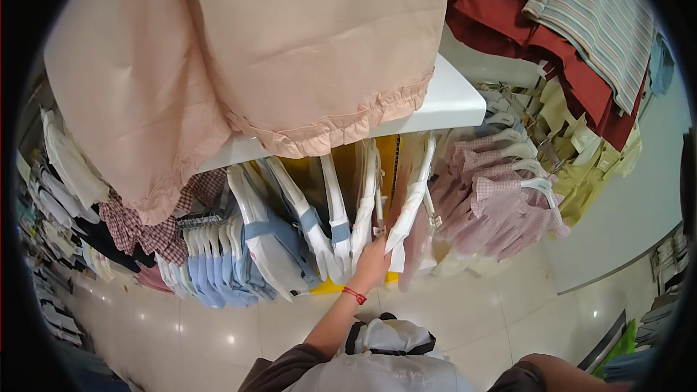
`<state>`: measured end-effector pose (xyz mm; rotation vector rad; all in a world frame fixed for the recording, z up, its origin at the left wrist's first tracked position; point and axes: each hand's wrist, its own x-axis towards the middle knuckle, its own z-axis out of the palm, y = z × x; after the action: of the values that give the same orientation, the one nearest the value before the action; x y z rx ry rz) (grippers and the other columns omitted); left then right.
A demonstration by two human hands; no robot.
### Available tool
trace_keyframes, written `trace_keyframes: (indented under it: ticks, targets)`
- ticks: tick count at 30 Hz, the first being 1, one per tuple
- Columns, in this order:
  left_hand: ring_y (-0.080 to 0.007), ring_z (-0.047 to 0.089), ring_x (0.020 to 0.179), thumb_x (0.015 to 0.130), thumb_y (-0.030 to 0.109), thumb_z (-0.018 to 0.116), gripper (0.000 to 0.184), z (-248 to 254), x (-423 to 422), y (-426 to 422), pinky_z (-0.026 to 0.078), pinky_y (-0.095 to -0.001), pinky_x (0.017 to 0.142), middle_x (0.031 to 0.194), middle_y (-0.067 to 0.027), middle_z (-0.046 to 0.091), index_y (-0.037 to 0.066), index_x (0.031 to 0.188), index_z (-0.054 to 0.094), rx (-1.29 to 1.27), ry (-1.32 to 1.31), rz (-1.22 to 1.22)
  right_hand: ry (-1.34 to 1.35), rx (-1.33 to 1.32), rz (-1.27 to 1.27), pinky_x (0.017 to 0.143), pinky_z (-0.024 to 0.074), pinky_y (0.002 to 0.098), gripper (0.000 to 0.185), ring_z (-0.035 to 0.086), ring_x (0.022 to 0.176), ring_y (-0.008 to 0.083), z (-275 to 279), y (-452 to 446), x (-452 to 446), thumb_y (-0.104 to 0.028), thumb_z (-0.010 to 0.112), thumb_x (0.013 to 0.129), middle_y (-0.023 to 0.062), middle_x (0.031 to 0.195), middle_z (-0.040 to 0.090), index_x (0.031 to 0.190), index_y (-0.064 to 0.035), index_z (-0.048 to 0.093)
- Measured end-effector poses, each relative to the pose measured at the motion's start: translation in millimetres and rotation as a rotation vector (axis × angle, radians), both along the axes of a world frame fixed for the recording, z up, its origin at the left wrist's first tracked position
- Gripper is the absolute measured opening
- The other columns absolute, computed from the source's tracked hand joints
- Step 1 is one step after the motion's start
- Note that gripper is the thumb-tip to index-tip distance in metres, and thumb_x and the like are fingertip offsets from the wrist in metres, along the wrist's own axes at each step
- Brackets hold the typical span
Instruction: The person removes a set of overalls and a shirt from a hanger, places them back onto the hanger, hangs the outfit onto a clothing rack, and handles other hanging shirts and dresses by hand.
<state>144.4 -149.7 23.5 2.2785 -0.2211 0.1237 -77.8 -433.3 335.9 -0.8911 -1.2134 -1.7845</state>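
Observation:
My left hand [372, 265], with a red bracelet at its wrist, reaches into a row of hanging clothes. Its fingers are closed at the lower edge of a white garment [411, 199] with a pale print. Just beside the fingertips hang a small tag [379, 231] and a white card [397, 258]. Another white garment [364, 210] hangs close on the left, followed by white-and-blue clothes [298, 203]. Of my right side only the forearm [559, 374] shows at the bottom edge; the right hand is out of view.
Peach ruffled clothing [312, 51] drapes over a white shelf [454, 98] above the row. Pink checked dresses [508, 207] and yellow clothes [592, 178] hang to the right. Small blue clothes [210, 268] hang on the left. Red fabric [501, 7] lies at upper right. Below is shiny tile floor [465, 319].

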Motion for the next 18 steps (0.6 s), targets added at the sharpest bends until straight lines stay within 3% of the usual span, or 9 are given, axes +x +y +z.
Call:
trace_keyframes:
  ticks: [1,3,7,8,10,11,14,16,18]
  targets:
    - [-0.0384,0.054,0.085,0.078,0.009,0.052,0.026,-4,-5,-1,0.044,-0.0443,0.073,0.091,-0.0253,0.055,-0.004,0.099,0.046,0.025,0.106,-0.027,-0.046,-0.019,0.326,0.105,0.0179,0.0407,0.065,0.019,0.13,0.0194,-7,3,16,-0.057,0.04,0.083,0.0017,0.142,0.023,0.134,-0.0206,0.027]
    - [-0.0386,0.054,0.083,0.079,0.011,0.051,0.023,0,-18,-12,0.044,-0.0451,0.072,0.088,-0.0256,0.055,-0.004,0.095,0.048,0.038,0.201,-0.077,0.39,-0.013,0.462,0.106,0.0152,0.0412,0.066,0.024,0.128,0.0267,-74,-47,39,-0.044,0.044,0.083,0.0116,0.138,0.027,0.131,-0.0029,0.027]
    - [-0.04,0.049,0.088,0.077,0.012,0.055,0.02,8,-39,-49,0.039,-0.0446,0.081,0.085,-0.0211,0.054,-0.002,0.09,0.052,-0.001,-0.142,-0.247,1.533,0.034,0.308,0.105,0.0169,0.0449,0.091,0.02,0.13,0.0286,-203,31,147,-0.04,0.068,0.068,0.013,0.139,0.023,0.136,-0.0062,0.018]
    - [-0.0397,0.047,0.092,0.076,0.012,0.056,0.02,14,-42,-53,0.038,-0.0445,0.084,0.087,-0.0203,0.053,-0.002,0.09,0.052,0.032,-0.253,-0.323,1.559,-0.128,0.441,0.099,0.0266,0.0436,0.101,0.026,0.126,0.026,-231,48,169,-0.031,0.078,0.059,0.0094,0.136,0.026,0.136,-0.009,0.016]
    - [-0.0314,0.045,0.095,0.069,0.01,0.057,0.018,32,-44,-67,0.029,-0.0444,0.096,0.081,-0.014,0.052,-0.001,0.083,0.055,-0.044,-0.424,-0.401,1.731,-0.125,0.443,0.094,0.0313,0.0374,0.084,0.035,0.116,0.0218,-283,77,178,-0.027,0.071,0.069,0.0096,0.128,0.034,0.133,-0.0053,0.02]
    - [-0.0301,0.045,0.096,0.069,0.009,0.058,0.019,32,-40,-68,0.03,-0.0431,0.096,0.082,-0.0131,0.052,-0.001,0.084,0.055,-0.105,-0.392,-0.444,1.793,-0.001,0.597,0.091,0.035,0.0341,0.071,0.042,0.109,0.0194,-297,81,181,-0.025,0.067,0.074,0.0099,0.122,0.042,0.129,-0.0032,0.028]
    - [-0.0266,0.046,0.101,0.067,0.006,0.06,0.024,25,-30,-63,0.034,-0.0392,0.094,0.088,-0.0115,0.053,-0.001,0.09,0.055,-0.333,-0.214,-0.562,2.075,0.055,0.451,0.079,0.0403,0.0276,0.039,0.05,0.09,0.0137,-318,66,192,-0.02,0.055,0.083,0.0072,0.101,0.055,0.115,0.0004,0.046]
    - [-0.0248,0.045,0.105,0.067,0.005,0.061,0.031,9,-10,-48,0.035,-0.0371,0.093,0.096,-0.012,0.053,-0.001,0.096,0.054,-0.532,0.011,-0.634,1.989,0.126,0.334,0.074,0.0415,0.0267,0.029,0.052,0.083,0.0126,-315,60,199,-0.019,0.051,0.086,0.005,0.091,0.058,0.106,0.0016,0.051]
    - [-0.0231,0.042,0.111,0.071,0.006,0.061,0.042,0,20,-40,0.036,-0.0346,0.093,0.113,-0.014,0.046,0.0,0.11,0.046,-0.444,-0.128,-0.302,1.949,0.174,0.315,0.076,0.041,0.0256,0.03,0.052,0.086,0.0123,-306,53,207,-0.02,0.046,0.089,0.006,0.095,0.058,0.108,0.0033,0.05]
